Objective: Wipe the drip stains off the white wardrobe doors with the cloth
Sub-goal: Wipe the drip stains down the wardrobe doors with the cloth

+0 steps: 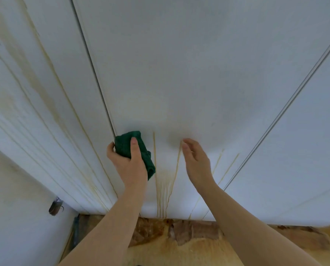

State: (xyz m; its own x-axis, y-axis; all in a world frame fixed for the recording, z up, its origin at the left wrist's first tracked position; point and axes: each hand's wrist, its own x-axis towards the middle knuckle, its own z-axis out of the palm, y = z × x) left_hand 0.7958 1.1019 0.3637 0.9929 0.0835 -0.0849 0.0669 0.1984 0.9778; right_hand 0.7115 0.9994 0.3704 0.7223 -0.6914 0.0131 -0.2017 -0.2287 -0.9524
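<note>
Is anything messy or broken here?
Yes. Yellowish drip stains run down the white wardrobe doors, heaviest on the left door. The left hand grips a green cloth beside them. The floor looks blotchy and peeling.

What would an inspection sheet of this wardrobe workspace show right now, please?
Surface: middle door, white; yellowish drip stains run down its lower part to the bottom edge.
Job's things: green cloth, bunched, against the middle door beside its left seam; left door heavily streaked; right door shows no streaks.
Clutter: small dark fitting on the side wall, too small to identify.
Grips: left hand grips the cloth; right hand open, fingers straight, by a streak.
Cables: nothing seen.
Surroundings: worn, patchy brown floor below the doors.
</note>
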